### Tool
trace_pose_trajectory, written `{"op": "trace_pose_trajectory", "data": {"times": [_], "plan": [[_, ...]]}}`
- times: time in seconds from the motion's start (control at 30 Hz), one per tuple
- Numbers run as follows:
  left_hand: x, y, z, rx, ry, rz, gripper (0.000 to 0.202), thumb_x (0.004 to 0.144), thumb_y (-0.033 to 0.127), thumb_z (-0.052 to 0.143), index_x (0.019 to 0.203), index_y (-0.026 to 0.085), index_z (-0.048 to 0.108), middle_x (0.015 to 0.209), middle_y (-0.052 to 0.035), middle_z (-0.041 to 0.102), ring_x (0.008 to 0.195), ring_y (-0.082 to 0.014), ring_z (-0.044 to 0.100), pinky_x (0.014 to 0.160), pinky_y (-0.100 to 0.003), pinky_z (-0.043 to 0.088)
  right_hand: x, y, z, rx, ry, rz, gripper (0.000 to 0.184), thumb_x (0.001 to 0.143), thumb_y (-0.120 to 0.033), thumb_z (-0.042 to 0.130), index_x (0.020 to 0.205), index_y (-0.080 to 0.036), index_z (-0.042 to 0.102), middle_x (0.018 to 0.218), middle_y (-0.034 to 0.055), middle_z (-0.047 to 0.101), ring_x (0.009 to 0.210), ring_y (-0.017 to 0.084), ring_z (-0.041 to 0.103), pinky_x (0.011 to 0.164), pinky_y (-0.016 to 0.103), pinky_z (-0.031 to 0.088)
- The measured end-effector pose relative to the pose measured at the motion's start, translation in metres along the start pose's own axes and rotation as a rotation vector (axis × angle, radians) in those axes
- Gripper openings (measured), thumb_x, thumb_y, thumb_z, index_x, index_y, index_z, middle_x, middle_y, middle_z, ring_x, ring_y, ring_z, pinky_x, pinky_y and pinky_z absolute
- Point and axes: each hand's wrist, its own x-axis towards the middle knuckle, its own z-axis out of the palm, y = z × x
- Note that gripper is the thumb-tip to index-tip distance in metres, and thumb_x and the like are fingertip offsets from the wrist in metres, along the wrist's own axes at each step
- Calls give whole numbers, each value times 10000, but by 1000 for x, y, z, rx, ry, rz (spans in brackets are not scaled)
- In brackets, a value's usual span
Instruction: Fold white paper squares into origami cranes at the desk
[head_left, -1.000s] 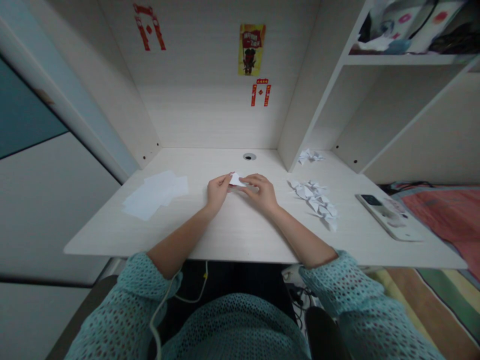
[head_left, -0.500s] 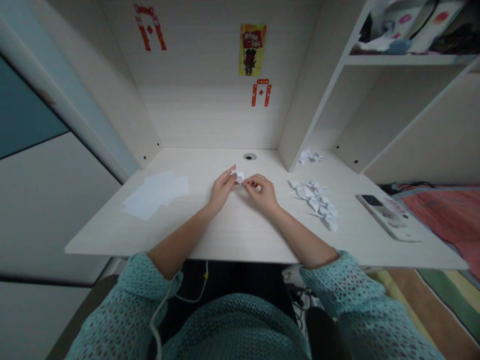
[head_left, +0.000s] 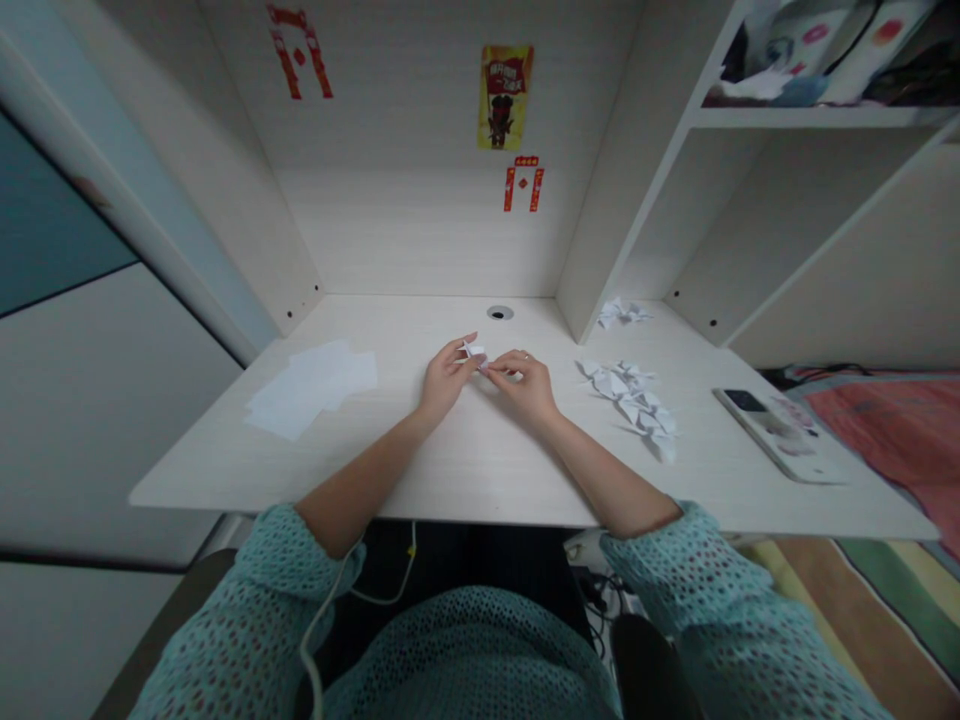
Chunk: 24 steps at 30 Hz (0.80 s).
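Observation:
A small folded white paper (head_left: 475, 351) is pinched between both of my hands, just above the middle of the pale wooden desk (head_left: 480, 460). My left hand (head_left: 443, 378) grips its left side with thumb and fingers. My right hand (head_left: 525, 382) pinches its right side, fingers curled. Most of the paper is hidden by my fingertips.
A stack of flat white sheets (head_left: 311, 386) lies at the left. Several folded paper figures (head_left: 631, 394) lie at the right, with more (head_left: 619, 312) under the shelf. A phone (head_left: 778, 432) lies near the right edge. A cable hole (head_left: 499, 313) is at the back.
The paper was lifted off the desk and folded smaller between my fingertips. Both hands drew slightly closer together; the rest is unchanged.

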Motion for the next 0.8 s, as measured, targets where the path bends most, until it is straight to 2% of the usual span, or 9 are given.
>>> {"op": "trace_pose_trajectory", "data": {"times": [0.27, 0.53, 0.67, 0.8], "plan": [[3, -5, -4, 18, -72, -8, 584, 693, 362, 698, 1222, 181, 529, 978, -72, 647, 750, -118, 602, 678, -227, 487, 3, 3, 0, 55, 2, 114, 259, 690, -459, 682, 691, -200, 692, 713, 44, 671, 681, 160, 579, 611, 283, 419], [5, 5, -10, 60, -117, -52, 568, 695, 401, 686, 1195, 168, 551, 907, -58, 661, 749, -129, 603, 653, -221, 466, 8, 8, -4, 178, -3, 210, 277, 666, -454, 701, 714, -182, 683, 737, 42, 676, 671, 157, 576, 610, 275, 414], [5, 8, -10, 57, -118, -99, 582, 679, 414, 697, 1181, 153, 562, 910, -62, 664, 751, -131, 603, 636, -211, 456, 9, 3, -7, 105, 73, 111, 254, 728, -438, 652, 721, -185, 659, 755, 39, 648, 686, 152, 560, 625, 276, 429], [6, 8, -9, 30, -130, -146, 568, 694, 428, 681, 1173, 143, 572, 879, -60, 665, 730, -129, 606, 618, -206, 448, 5, -6, -10, -81, 106, -99, 174, 805, -369, 574, 779, -201, 612, 803, 37, 603, 715, 151, 536, 649, 283, 435]]}}
